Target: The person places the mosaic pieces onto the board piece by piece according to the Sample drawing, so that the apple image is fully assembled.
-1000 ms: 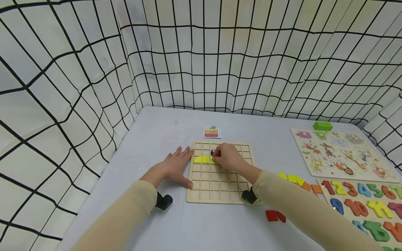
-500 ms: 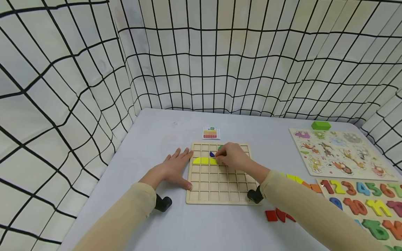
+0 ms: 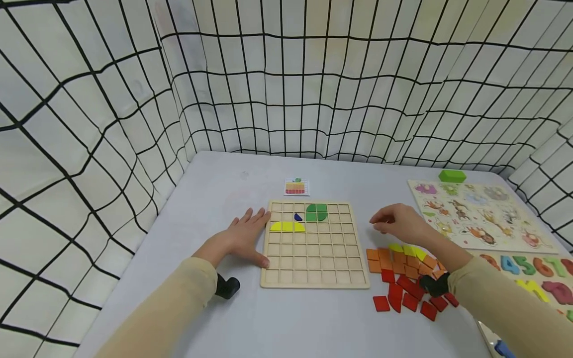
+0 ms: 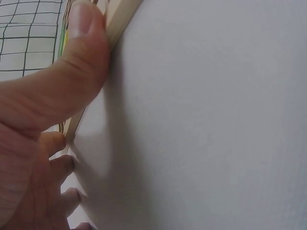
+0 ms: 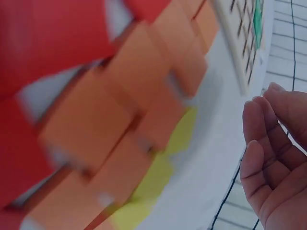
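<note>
A square wooden grid board (image 3: 315, 268) lies before me. Its upper part bears a row of yellow tiles (image 3: 287, 226), a small dark blue tile (image 3: 298, 217) and a rounded group of green tiles (image 3: 316, 213). My left hand (image 3: 243, 240) is spread flat beside the board, thumb and fingertips against its left edge; the left wrist view shows the thumb touching the rim (image 4: 120, 19). To the board's right, my right hand (image 3: 400, 223) hovers past the loose tiles. In the right wrist view its fingers (image 5: 253, 120) are loosely bent and nothing shows between them.
Loose orange tiles (image 3: 373, 266), yellow tiles (image 3: 408, 250) and red tiles (image 3: 395, 297) lie right of the board. A small pattern card (image 3: 296, 187) sits behind it. Farther right are an animal puzzle (image 3: 483, 216), a number puzzle (image 3: 532, 271) and a green block (image 3: 452, 176). Black netting surrounds the table.
My right hand has left the board and moved right, above the loose tiles, uncovering the green tiles and the end of the yellow row. The left hand has stayed at the board's edge.
</note>
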Action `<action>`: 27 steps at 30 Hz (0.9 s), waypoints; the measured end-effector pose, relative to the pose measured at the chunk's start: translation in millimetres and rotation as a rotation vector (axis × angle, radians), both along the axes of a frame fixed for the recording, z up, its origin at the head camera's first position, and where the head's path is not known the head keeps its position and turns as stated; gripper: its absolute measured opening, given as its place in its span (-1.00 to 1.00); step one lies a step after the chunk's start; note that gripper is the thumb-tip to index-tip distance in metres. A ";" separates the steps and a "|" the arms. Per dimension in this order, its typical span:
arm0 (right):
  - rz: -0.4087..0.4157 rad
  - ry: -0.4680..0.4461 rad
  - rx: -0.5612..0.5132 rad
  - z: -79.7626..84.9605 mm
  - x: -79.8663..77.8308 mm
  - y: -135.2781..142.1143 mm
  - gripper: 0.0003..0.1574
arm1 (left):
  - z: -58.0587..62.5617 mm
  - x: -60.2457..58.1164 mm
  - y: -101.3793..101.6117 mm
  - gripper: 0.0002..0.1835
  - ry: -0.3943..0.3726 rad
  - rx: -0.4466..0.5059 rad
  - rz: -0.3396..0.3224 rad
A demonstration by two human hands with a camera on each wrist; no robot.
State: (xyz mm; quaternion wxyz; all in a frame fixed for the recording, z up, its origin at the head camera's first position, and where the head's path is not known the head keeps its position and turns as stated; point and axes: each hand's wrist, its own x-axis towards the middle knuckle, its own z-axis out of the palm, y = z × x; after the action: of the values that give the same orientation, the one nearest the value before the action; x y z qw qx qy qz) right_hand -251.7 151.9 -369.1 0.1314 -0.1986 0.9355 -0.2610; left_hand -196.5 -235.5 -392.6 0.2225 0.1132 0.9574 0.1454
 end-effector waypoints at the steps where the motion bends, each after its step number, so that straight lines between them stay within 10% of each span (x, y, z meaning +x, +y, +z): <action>1: 0.002 -0.004 0.008 -1.0 1.0 6.5 -0.77 | -0.3 0.0 -1.1 0.38 0.002 0.000 0.000; 27: 0.014 0.032 0.155 -17.3 19.4 28.3 -0.85 | 1.0 1.1 -0.7 0.36 -0.005 0.017 0.006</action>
State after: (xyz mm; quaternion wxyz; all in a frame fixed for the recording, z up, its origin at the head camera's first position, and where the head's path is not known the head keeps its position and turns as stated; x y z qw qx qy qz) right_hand -232.2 180.2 -386.3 0.1331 -0.1987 0.9535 -0.1834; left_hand -195.4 -236.3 -391.6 0.2236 0.1117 0.9558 0.1548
